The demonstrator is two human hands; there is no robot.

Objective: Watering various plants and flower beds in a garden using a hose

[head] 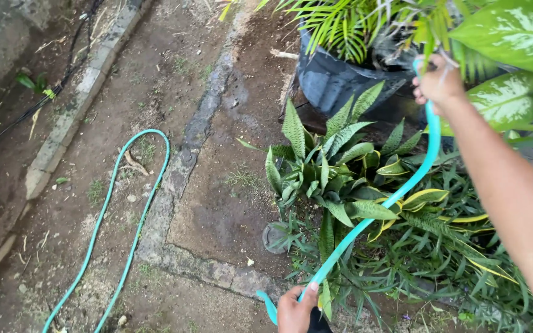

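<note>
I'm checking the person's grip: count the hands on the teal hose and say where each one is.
2. The right hand grips the teal hose near its end, up by the dark pot; the left hand holds it at the bottom edge.

The hose (396, 196) runs from the left hand (295, 310) at the near edge up and rightward to the right hand (439, 83), passing over the low leafy plants (340, 166). Behind those plants stands a pot (334, 80) (the right hand is just beside its rim). Left of the plants lies the paved path (217, 203), and farther left a loop of hose (137, 185) lies on the soil, with a kerb (63, 129) beyond it.
</note>
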